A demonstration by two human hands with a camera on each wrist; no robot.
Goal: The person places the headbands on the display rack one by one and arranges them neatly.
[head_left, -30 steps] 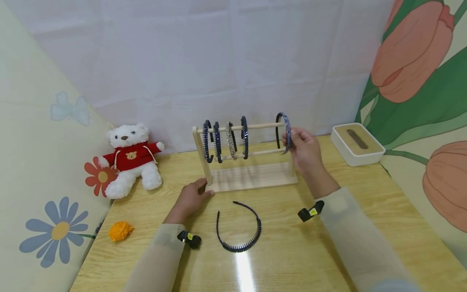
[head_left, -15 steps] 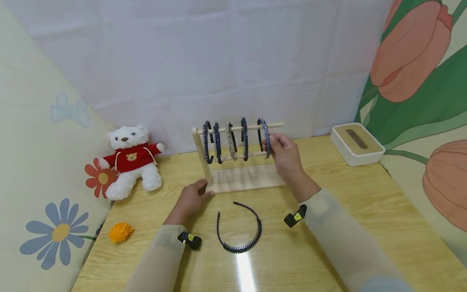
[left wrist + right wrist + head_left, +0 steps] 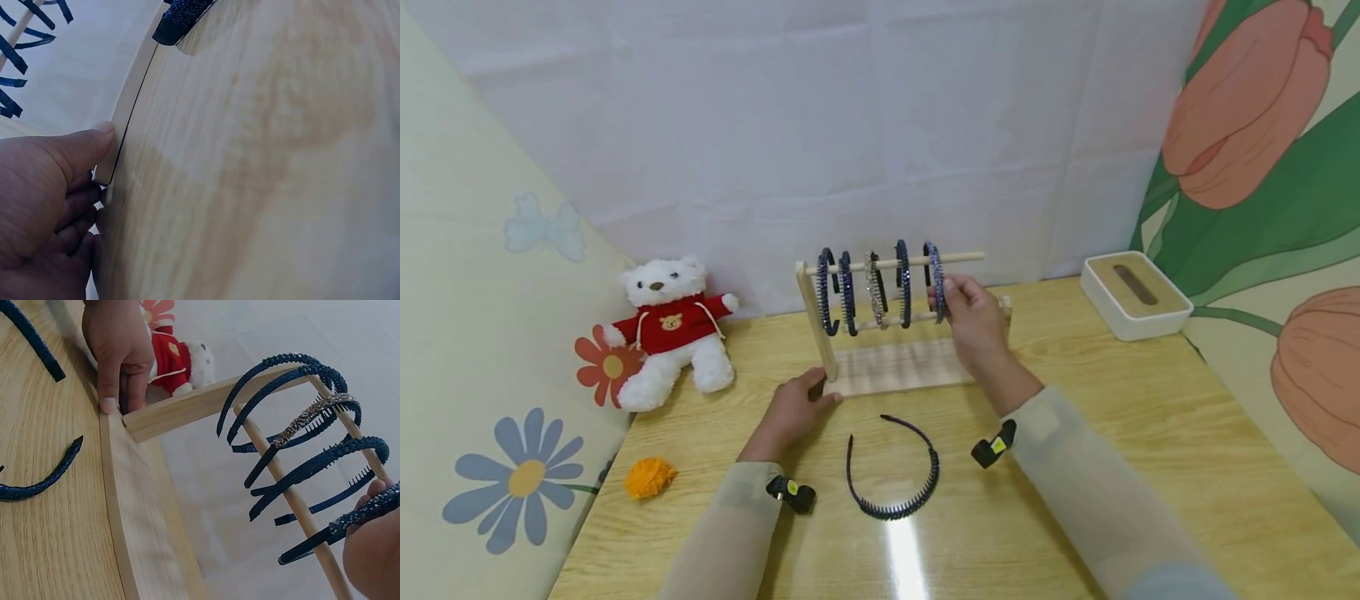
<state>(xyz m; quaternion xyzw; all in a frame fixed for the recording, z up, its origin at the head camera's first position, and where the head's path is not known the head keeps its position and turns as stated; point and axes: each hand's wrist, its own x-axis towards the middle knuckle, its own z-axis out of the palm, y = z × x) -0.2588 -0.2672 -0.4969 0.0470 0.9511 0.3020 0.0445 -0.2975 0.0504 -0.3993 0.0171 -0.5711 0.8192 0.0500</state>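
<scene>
My right hand (image 3: 977,325) pinches a glittery blue headband (image 3: 937,287) between thumb and fingers; it hangs on the rods of a wooden headband rack (image 3: 895,371). In the right wrist view, that headband (image 3: 369,509) loops round both rods. To its left hang several others, including a silver-beaded headband (image 3: 874,292) and a dark blue headband (image 3: 904,287). My left hand (image 3: 790,412) grips the near left corner of the rack's base; the left wrist view has the thumb on top of the base (image 3: 128,106) and the fingers curled at its end. A dark toothed headband (image 3: 898,510) lies in front.
A white teddy bear in a red sweater (image 3: 673,321) sits at the back left. Near the table's left edge is a crumpled orange ball (image 3: 650,477). A white box with a wooden slotted lid (image 3: 1137,296) stands back right. A white cloth (image 3: 760,125) hangs behind.
My right hand has slid the blue glittery headband leftward along the rods, from their right end to near the other headbands. The left hand has stayed at the base corner.
</scene>
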